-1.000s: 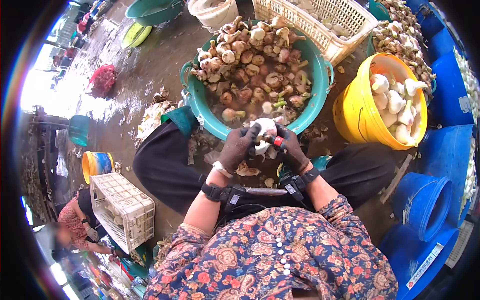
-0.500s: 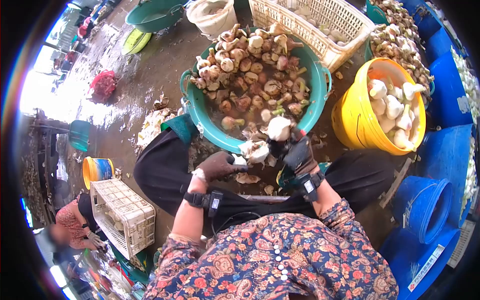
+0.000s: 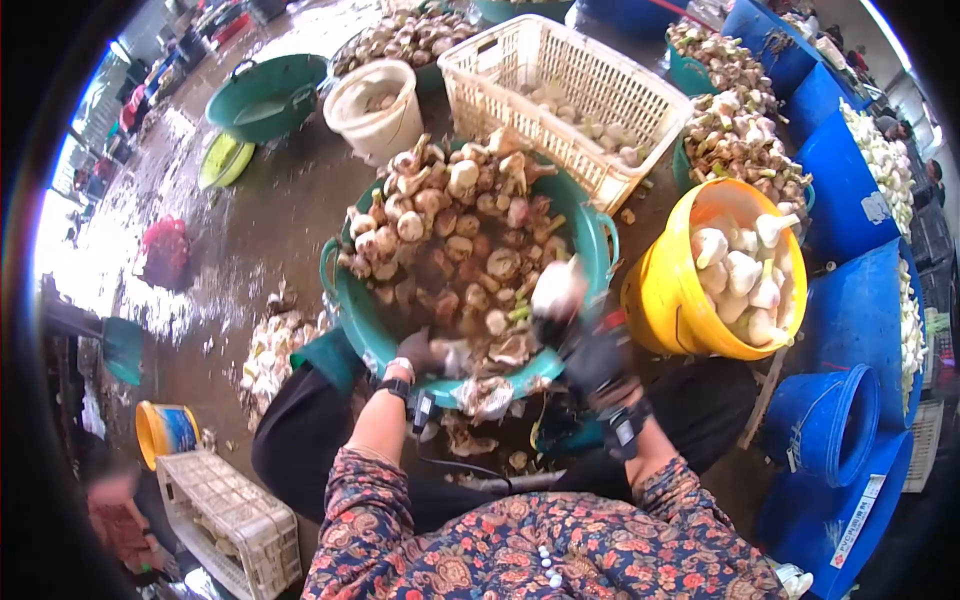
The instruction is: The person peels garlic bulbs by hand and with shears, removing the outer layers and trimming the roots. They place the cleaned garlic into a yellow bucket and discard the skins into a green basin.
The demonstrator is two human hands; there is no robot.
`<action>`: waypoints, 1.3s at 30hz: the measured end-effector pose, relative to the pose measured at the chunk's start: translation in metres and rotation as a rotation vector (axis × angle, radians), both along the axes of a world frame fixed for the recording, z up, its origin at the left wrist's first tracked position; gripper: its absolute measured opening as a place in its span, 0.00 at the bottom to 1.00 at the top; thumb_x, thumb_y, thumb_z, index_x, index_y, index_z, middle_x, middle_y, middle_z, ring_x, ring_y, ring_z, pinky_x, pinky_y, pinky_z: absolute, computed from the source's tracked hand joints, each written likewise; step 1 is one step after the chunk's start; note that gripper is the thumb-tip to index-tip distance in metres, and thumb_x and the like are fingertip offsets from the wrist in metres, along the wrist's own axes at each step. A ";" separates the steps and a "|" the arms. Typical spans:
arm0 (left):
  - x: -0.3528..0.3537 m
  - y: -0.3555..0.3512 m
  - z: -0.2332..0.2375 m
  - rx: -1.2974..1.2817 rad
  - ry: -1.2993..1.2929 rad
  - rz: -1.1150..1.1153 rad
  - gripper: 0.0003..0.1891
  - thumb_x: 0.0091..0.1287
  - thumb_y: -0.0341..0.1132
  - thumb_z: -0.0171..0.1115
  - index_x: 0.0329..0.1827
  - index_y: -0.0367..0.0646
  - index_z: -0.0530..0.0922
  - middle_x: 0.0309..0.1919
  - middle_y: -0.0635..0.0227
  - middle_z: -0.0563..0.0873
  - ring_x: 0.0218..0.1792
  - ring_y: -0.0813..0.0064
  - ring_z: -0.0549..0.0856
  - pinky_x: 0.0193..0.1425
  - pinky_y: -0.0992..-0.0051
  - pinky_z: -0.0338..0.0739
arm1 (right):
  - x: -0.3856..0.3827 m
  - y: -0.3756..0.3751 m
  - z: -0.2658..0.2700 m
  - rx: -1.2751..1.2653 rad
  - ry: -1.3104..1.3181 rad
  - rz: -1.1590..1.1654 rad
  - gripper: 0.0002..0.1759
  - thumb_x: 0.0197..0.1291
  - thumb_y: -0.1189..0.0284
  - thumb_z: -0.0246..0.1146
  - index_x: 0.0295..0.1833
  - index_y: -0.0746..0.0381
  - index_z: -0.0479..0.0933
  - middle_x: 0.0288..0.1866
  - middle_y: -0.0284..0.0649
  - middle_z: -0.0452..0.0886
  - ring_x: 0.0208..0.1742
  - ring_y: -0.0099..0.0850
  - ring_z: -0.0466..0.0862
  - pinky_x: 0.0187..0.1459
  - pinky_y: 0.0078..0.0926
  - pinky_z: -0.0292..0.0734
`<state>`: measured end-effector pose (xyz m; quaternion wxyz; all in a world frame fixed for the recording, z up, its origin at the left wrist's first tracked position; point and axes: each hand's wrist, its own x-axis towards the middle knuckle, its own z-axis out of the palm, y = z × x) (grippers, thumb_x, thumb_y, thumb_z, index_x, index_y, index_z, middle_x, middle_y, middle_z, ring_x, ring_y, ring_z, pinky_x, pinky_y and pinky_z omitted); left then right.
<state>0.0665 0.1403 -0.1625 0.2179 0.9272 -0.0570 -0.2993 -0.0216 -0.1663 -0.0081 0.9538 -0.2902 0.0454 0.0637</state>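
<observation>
My right hand (image 3: 597, 367), in a dark glove and smeared by motion, grips a pale garlic bulb (image 3: 558, 290) over the right rim of a green tub (image 3: 590, 275). A small red patch shows at that glove, too blurred to name. At the tub's near edge, my left hand (image 3: 422, 353), in a brown glove, is closed on a whitish scrap that looks like garlic skin (image 3: 456, 357). Unpeeled garlic bulbs (image 3: 462, 180) are heaped in the tub's far part, others lie in murky water. Loose skins (image 3: 485, 397) hang over its near rim.
On the right stands a yellow bucket (image 3: 655, 305) of white bulbs, near blue bins (image 3: 850, 310). Behind the tub are a cream crate (image 3: 600, 185) and a white bucket (image 3: 372, 125). Peelings (image 3: 270, 360) lie on the wet floor. A person (image 3: 125, 510) sits lower left beside another crate (image 3: 215, 500).
My view has shifted, so the tub appears lower and further left. My left hand has moved from above my lap to the tub's near rim. My right hand still holds the bulb.
</observation>
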 end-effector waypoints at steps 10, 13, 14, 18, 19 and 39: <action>-0.060 -0.066 0.184 -0.745 0.330 0.237 0.26 0.49 0.47 0.70 0.44 0.34 0.78 0.30 0.67 0.81 0.26 0.82 0.78 0.27 0.83 0.71 | -0.023 0.032 -0.024 -1.633 0.079 0.102 0.10 0.55 0.65 0.61 0.38 0.60 0.80 0.30 0.52 0.80 0.34 0.50 0.81 0.34 0.40 0.75; -0.087 -0.080 0.197 -0.618 -0.062 0.071 0.31 0.49 0.52 0.71 0.48 0.38 0.76 0.35 0.59 0.84 0.35 0.69 0.84 0.39 0.73 0.77 | -0.028 0.045 0.000 -1.502 0.048 0.071 0.13 0.52 0.62 0.65 0.38 0.61 0.79 0.30 0.50 0.81 0.34 0.49 0.81 0.34 0.41 0.75; -0.095 -0.086 0.202 -0.595 -0.205 0.038 0.32 0.48 0.54 0.71 0.49 0.40 0.77 0.36 0.57 0.84 0.37 0.66 0.85 0.41 0.71 0.77 | -0.028 0.044 0.007 -1.406 0.005 0.042 0.16 0.51 0.61 0.67 0.38 0.61 0.78 0.29 0.49 0.81 0.34 0.49 0.81 0.35 0.40 0.75; -0.114 -0.090 0.214 -0.321 -0.262 -0.108 0.31 0.49 0.49 0.72 0.49 0.34 0.76 0.39 0.58 0.84 0.40 0.73 0.83 0.43 0.71 0.77 | -0.035 0.039 0.018 -1.480 -0.131 0.162 0.15 0.50 0.65 0.67 0.39 0.63 0.76 0.32 0.50 0.81 0.35 0.48 0.82 0.35 0.38 0.75; -0.116 -0.089 0.214 -0.359 -0.245 -0.109 0.31 0.50 0.49 0.71 0.49 0.34 0.76 0.38 0.59 0.84 0.40 0.74 0.83 0.43 0.71 0.77 | -0.041 0.037 0.017 -1.433 -0.153 0.154 0.14 0.51 0.68 0.66 0.41 0.65 0.76 0.32 0.48 0.81 0.33 0.42 0.82 0.35 0.35 0.75; -0.134 -0.075 0.185 -0.344 -0.412 -0.111 0.34 0.40 0.47 0.74 0.53 0.43 0.77 0.43 0.54 0.81 0.45 0.51 0.79 0.53 0.61 0.73 | -0.051 0.055 -0.015 -1.538 -0.119 0.173 0.19 0.60 0.58 0.59 0.33 0.65 0.79 0.25 0.51 0.78 0.28 0.46 0.80 0.31 0.39 0.72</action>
